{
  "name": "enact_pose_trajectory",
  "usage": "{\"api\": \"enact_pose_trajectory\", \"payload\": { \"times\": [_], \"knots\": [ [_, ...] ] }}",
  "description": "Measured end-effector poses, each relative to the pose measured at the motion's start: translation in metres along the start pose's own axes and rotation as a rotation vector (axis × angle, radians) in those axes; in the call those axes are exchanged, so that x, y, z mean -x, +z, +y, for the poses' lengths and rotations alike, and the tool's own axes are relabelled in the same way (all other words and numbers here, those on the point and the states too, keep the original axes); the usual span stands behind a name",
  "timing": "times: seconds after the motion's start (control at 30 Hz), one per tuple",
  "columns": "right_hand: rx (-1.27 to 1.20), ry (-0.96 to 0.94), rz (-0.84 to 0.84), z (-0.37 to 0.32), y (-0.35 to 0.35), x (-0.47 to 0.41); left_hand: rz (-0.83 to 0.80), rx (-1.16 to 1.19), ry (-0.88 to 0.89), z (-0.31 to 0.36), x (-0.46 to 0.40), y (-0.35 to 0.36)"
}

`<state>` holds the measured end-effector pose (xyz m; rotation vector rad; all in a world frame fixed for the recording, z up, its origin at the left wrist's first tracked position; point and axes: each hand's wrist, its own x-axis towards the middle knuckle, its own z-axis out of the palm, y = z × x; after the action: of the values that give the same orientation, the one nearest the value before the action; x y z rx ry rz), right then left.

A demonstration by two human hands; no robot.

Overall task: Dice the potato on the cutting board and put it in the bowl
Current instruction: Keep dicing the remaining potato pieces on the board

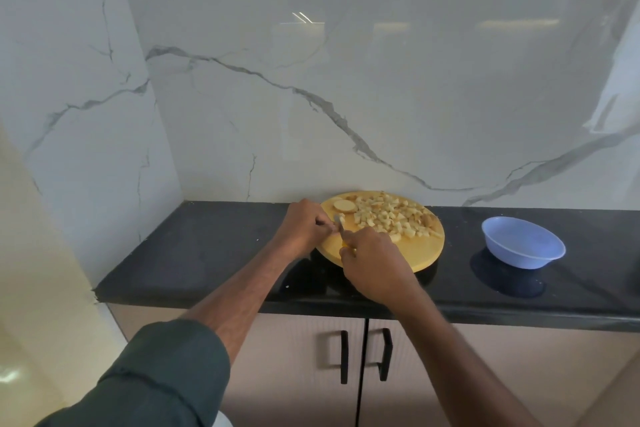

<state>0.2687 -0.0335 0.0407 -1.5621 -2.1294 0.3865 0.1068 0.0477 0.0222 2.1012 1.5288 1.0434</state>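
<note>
Your left hand sits at the left edge of the round wooden cutting board, fingers curled and pinching a small potato piece against the board. Your right hand is closed round a knife with a yellow handle; only a sliver of handle shows under your fingers. The blade points up and away from you, its tip right at the pinched piece, just beside your left fingertips. Can't tell if the edge is already in the potato, too small.

A heap of diced potato cubes covers the far half and right side of the board. One round potato slice lies flat at the board's far left, just beyond your left hand. The near part of the board is bare wood.

The board rests on a black countertop against a white marble-pattern wall. A blue plastic bowl stands on the counter to the right, well apart from the board, no potato visible in it. Cabinet doors with black handles sit below the counter. Dark sleeve on your left arm
</note>
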Motion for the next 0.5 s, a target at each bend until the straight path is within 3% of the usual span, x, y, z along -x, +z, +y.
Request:
{"api": "enact_pose_trajectory", "payload": {
  "times": [0.3,0.5],
  "knots": [
    [0.211,-0.056,-0.047,0.008,0.002,0.011,0.060,0.003,-0.044,0.004,0.005,0.006],
    [0.402,-0.050,0.008,0.018,-0.006,0.023,0.043,0.027,-0.044,0.003,0.006,0.006]
  ]
}}
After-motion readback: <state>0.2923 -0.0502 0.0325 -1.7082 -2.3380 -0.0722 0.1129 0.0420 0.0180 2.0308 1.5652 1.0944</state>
